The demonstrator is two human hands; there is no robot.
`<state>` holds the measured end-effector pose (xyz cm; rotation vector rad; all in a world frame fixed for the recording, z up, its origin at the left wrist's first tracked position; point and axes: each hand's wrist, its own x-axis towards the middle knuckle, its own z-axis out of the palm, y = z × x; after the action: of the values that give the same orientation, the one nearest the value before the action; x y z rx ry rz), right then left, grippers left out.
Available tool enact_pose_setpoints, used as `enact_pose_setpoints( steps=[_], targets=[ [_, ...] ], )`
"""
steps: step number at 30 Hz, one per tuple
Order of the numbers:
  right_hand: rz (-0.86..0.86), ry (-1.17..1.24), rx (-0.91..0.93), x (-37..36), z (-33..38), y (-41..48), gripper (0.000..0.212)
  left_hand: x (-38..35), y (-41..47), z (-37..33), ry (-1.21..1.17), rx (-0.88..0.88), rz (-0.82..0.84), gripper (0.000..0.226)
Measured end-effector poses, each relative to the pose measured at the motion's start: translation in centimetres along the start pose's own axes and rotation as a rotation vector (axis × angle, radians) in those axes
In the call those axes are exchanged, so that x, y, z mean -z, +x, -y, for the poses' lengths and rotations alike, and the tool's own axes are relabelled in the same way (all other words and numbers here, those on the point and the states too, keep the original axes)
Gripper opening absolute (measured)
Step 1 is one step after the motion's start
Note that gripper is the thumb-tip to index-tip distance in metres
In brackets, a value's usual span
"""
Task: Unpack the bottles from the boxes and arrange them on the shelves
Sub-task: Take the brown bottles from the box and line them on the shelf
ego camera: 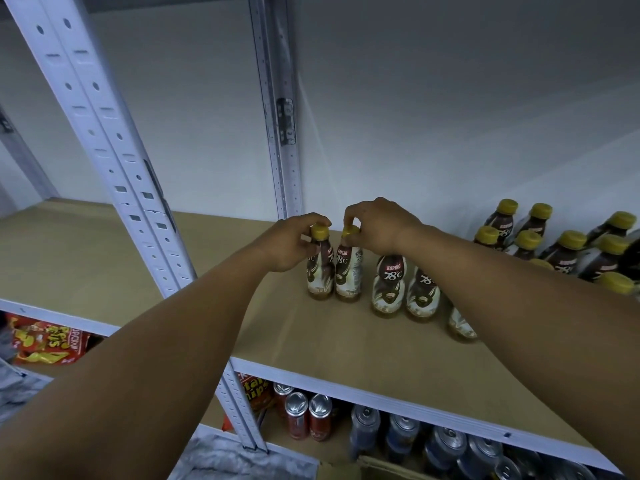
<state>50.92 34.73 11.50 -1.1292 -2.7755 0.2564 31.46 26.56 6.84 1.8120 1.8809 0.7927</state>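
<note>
Item: left bottle [319, 275], upright on shelf [173, 271], neck gripped by left hand [289, 242]. Item: second bottle [348, 275], just beside, yellow cap [350, 231] pinched by right hand [377, 225] (more bottles [561, 244] grouped rightward).

Dim, flat light — wide-angle bending at edges, slightly soft.

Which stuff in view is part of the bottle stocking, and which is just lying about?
Job: left hand and right hand, each gripping a cap; left bottle; right bottle; standing bottles alongside; back bottles; shelf.
Lying about: snack bags, red cans, silver cans, all on the level below.
</note>
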Motion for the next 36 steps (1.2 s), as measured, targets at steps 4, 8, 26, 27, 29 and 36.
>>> enact_pose_setpoints(
  steps=[4, 8, 26, 27, 29, 36],
  targets=[
    [0.048, -0.010, 0.037, 0.1, -0.4, 0.3, 0.028, 0.0, 0.0, -0.1, 0.011, 0.000, -0.006, 0.046],
    [0.087, 0.041, 0.041, 0.4, -0.6, 0.3, 0.035, 0.0, 0.2, -0.1, -0.009, 0.010, 0.008, 0.046],
    [0.085, 0.069, 0.042, 0.6, -0.1, 0.2, 0.034, -0.7, -0.2, 0.6, 0.037, -0.037, -0.054, 0.047],
    [0.079, 0.084, 0.022, 0.5, -0.1, 0.2, 0.039, -0.7, -0.2, 0.7, 0.034, -0.040, -0.057, 0.047],
    [0.053, 0.093, -0.020, 0.0, -0.1, 0.3, 0.046, -0.7, -0.2, 0.9, 0.034, -0.051, -0.056, 0.047],
    [0.074, 0.061, 0.028, 0.1, 0.0, 0.5, 0.029, -0.9, 0.0, 1.3, 0.006, -0.060, -0.060, 0.048]
  ],
)
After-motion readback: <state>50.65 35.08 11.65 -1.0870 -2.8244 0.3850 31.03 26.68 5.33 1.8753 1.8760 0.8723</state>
